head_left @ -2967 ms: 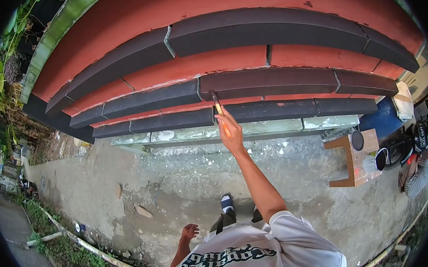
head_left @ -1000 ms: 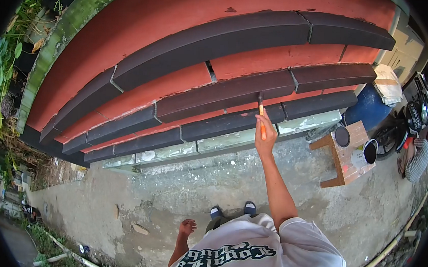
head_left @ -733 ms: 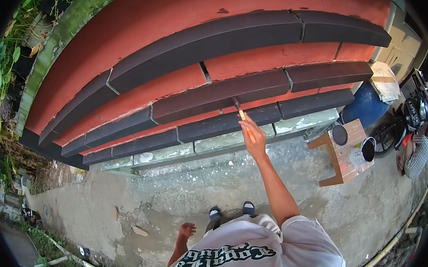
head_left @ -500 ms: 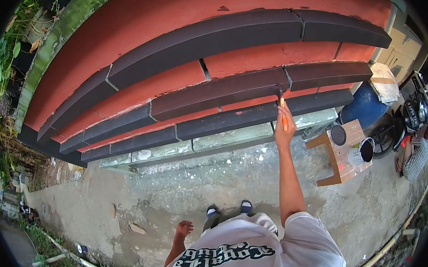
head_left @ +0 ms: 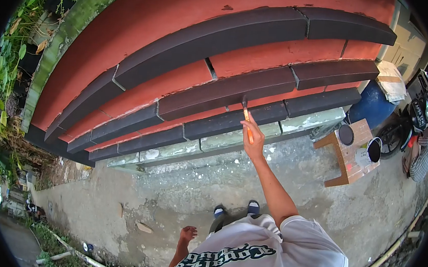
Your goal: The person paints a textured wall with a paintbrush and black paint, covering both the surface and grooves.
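Shifted back left since 0.5 s ago: right hand (head_left: 254,139), grip clenched on brush (head_left: 247,122), bristles touching dark band (head_left: 216,94) at 12 o'clock. Left hand (head_left: 187,233) hanging slack, empty, at 6 o'clock. Stool (head_left: 353,164) with paint cans (head_left: 345,135) at 3 o'clock, well apart.

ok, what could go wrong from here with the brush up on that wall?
1. The brush in the right hand works the lower edge of a dark band; a slip could smear dark paint on the red strip below.
2. Drips may land on the pale ledge underneath.
3. Two open paint cans sit on a small stool nearby; a bump could tip them.
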